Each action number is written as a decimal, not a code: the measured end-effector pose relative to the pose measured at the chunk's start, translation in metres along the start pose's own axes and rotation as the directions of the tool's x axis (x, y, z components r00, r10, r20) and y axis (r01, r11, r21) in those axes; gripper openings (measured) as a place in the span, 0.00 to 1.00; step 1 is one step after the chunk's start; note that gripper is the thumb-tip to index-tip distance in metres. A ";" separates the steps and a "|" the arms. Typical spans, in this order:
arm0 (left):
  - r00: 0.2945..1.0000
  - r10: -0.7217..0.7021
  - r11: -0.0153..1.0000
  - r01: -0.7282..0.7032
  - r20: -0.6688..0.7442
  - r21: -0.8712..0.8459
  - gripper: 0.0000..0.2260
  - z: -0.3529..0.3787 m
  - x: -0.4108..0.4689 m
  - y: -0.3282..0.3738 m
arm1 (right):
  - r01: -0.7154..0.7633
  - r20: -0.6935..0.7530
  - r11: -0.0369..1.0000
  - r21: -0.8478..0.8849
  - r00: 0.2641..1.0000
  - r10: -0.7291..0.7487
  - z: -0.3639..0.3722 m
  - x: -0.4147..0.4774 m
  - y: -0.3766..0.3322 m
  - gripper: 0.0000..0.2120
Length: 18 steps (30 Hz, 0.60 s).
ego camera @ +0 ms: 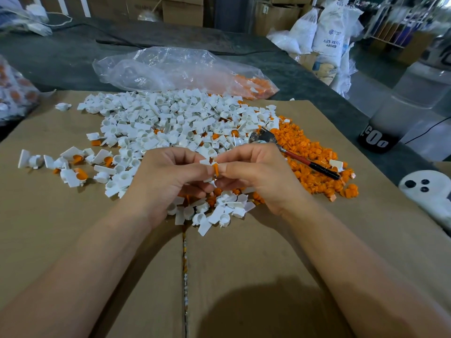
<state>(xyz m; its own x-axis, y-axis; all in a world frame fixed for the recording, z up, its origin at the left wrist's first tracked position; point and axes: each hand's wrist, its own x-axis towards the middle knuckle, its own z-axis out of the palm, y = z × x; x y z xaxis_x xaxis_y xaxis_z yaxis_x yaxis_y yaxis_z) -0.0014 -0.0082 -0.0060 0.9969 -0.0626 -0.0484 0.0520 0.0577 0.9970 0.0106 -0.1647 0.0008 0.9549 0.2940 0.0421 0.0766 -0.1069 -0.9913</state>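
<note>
Here, closest to the person, a brown cardboard top (73,240) serves as the work surface, with a seam running up it toward the hands. Above that seam the left hand (168,176) and the right hand (253,174) meet, raised a little over the cardboard. The fingers (195,170) of the left hand are curled and pinch a small white piece (205,162). The fingers (234,167) of the right hand are curled too and pinch an orange cap (215,168), which sits right between the two sets of fingertips, touching the white piece. Whether the cap is seated in it cannot be told.

Just below the fingers lies a small scatter of loose white pieces (214,211). Well to the left of the fingers a few joined pieces (73,174), white with orange in them, lie apart on the cardboard. Beyond the fingers spreads a big heap of white parts (170,118). To the right of the fingers is a heap of orange caps (314,164) with a red-handled tool (305,162) lying across it.

Farther off, behind the white heap, a clear plastic bag (170,67) lies slumped on the dark bench (61,57), with some orange caps inside its right end. Farthest, beyond and to the right, stand white sacks (329,32).
</note>
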 end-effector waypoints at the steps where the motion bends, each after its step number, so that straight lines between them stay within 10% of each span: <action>1: 1.000 -0.008 1.000 0.008 0.001 -0.004 0.05 0.000 0.000 0.000 | -0.006 0.001 1.000 -0.001 1.000 0.006 0.000 0.000 0.000 0.04; 18: 0.997 -0.077 0.989 0.076 -0.006 -0.127 0.08 -0.004 0.002 0.005 | 0.265 0.076 0.963 -0.059 0.963 -0.260 0.003 -0.001 0.005 0.21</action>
<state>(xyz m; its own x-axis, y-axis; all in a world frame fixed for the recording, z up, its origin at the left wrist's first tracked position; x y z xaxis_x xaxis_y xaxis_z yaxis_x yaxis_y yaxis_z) 0.0008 -0.0039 -0.0010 0.9902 -0.0609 -0.1255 0.1345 0.1784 0.9747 0.0087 -0.1624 -0.0041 0.8774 0.3832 0.2887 0.3432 -0.0808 -0.9358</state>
